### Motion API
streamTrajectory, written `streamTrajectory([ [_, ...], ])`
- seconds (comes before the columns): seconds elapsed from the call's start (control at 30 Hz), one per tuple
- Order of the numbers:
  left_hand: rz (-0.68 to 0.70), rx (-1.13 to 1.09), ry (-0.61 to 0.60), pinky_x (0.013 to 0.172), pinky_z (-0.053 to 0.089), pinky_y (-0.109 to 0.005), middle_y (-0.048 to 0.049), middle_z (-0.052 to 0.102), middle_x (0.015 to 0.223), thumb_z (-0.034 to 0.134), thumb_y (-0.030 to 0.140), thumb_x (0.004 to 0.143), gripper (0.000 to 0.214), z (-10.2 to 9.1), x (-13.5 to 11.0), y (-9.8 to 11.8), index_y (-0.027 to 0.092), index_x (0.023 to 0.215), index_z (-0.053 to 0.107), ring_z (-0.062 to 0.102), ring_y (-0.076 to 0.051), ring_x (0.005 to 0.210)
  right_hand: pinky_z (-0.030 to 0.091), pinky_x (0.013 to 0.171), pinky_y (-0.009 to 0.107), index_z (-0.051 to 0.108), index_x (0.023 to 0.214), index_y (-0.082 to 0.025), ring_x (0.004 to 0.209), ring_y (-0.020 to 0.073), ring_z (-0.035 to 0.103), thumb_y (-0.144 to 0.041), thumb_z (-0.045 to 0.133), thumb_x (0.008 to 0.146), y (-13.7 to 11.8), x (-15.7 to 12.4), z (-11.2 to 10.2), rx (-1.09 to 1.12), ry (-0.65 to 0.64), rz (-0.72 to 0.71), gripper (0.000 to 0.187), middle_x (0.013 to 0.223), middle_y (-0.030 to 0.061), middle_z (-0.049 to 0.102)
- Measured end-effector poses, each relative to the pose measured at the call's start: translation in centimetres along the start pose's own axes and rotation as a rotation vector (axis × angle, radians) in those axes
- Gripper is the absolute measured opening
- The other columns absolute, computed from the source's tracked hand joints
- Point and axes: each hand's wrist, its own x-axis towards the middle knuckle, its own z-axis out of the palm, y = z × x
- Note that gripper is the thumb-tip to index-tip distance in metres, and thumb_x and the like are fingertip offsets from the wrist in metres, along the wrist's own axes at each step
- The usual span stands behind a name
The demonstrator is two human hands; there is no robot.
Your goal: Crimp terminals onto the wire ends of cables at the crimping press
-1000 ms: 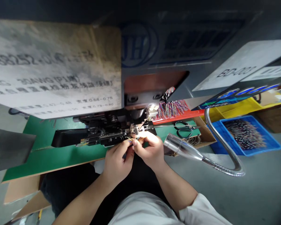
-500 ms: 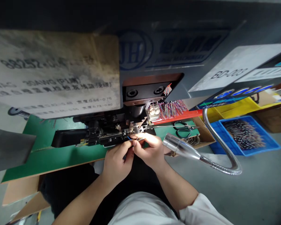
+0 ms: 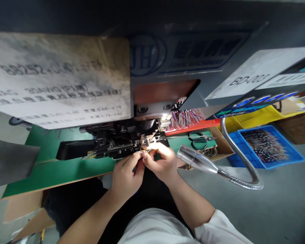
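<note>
Close together at the front of a dark crimping machine (image 3: 147, 125), my two hands pinch thin coloured wires (image 3: 146, 150). My left hand (image 3: 128, 173) has its thumb and forefinger closed on the wires from the left. From the right, my right hand (image 3: 162, 161) grips them the same way, its fingertips just below the machine's small metal tooling (image 3: 146, 139). The wire ends are too small to make out, and my fingers hide most of their length.
A bendable lamp (image 3: 197, 158) juts in right of my hand. Black-handled scissors (image 3: 199, 140) lie on the green table (image 3: 73, 173). Behind them is a red tray (image 3: 190, 128) with many wires (image 3: 186, 118). A blue bin (image 3: 266, 166) of wire bundles (image 3: 264, 145) stands at right.
The machine's upper block has moved down. The blue wire end that stuck out leftwards no longer shows. My hands have barely moved.
</note>
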Motion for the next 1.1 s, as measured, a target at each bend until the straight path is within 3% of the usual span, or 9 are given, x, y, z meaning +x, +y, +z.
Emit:
streamTrajectory([
  [0.1,0.009,-0.017,-0.007,0.077,0.055,-0.021,-0.0029,0.077,0.092,0.06,0.013,0.09,0.018,0.05,-0.08,-0.01,0.02,0.105,0.066,0.074,-0.015,0.082,0.041,0.047,0.021,0.054,0.066,-0.019,0.047,0.008,0.044,-0.017,0.067,0.079,-0.28,-0.1,0.07,-0.034,0.031,0.03,0.019,0.055,-0.0059,0.047],
  [0.2,-0.004,-0.013,-0.03,0.075,0.055,-0.022,-0.0023,0.078,0.09,0.059,0.013,0.09,0.019,0.18,-0.17,-0.02,0.02,0.106,0.066,0.074,-0.016,0.079,0.042,0.047,0.021,0.061,0.076,-0.018,0.047,0.0081,0.046,-0.013,0.063,0.078,-0.5,-0.08,0.01,-0.04,0.006,0.02,0.006,0.057,-0.0058,0.051],
  [0.27,-0.002,-0.007,-0.046,0.075,0.056,-0.022,-0.0029,0.078,0.092,0.058,0.014,0.091,0.019,0.26,-0.2,-0.05,0.021,0.107,0.067,0.075,-0.016,0.081,0.046,0.049,0.021,0.065,0.086,-0.019,0.05,0.0093,0.053,-0.009,0.06,0.077,-0.46,-0.03,-0.06,-0.027,-0.008,-0.017,0.014,0.064,-0.0039,0.059],
  [0.43,0.003,0.013,-0.048,0.073,0.056,-0.023,-0.0031,0.078,0.095,0.057,0.015,0.091,0.02,0.25,-0.34,-0.03,0.022,0.108,0.067,0.075,-0.017,0.081,0.056,0.063,0.024,0.068,0.087,-0.02,0.069,0.0146,0.069,-0.006,0.057,0.078,-0.3,0.13,-0.1,0.029,-0.015,-0.083,0.02,0.079,0.0003,0.073],
  [0.6,-0.017,0.018,-0.051,0.072,0.056,-0.024,-0.0023,0.078,0.091,0.058,0.016,0.091,0.021,0.37,-0.41,-0.11,0.023,0.109,0.067,0.074,-0.017,0.079,0.057,0.06,0.022,0.07,0.09,-0.02,0.067,0.0138,0.07,-0.006,0.06,0.079,-0.41,0.04,-0.08,0.038,0.026,-0.06,0.02,0.081,0.0005,0.075],
  [0.8,0.037,-0.02,-0.049,0.076,0.057,-0.024,-0.0032,0.078,0.095,0.056,0.011,0.088,0.025,0.52,-0.3,-0.25,0.021,0.109,0.067,0.074,-0.017,0.083,0.058,0.062,0.023,0.07,0.087,-0.021,0.067,0.0131,0.069,-0.002,0.058,0.077,0.07,-0.01,-0.38,0.107,-0.073,-0.162,0.025,0.081,-0.0007,0.075],
  [1.1,-0.022,-0.003,-0.062,0.072,0.054,-0.023,-0.0018,0.076,0.088,0.058,0.016,0.091,0.018,0.02,-0.05,0.33,0.022,0.106,0.067,0.072,-0.016,0.077,0.062,0.071,0.027,0.073,0.096,-0.022,0.076,0.0168,0.073,-0.011,0.064,0.082,0.13,-0.15,-0.53,-0.04,0.014,-0.147,0.02,0.088,0.0019,0.077],
])
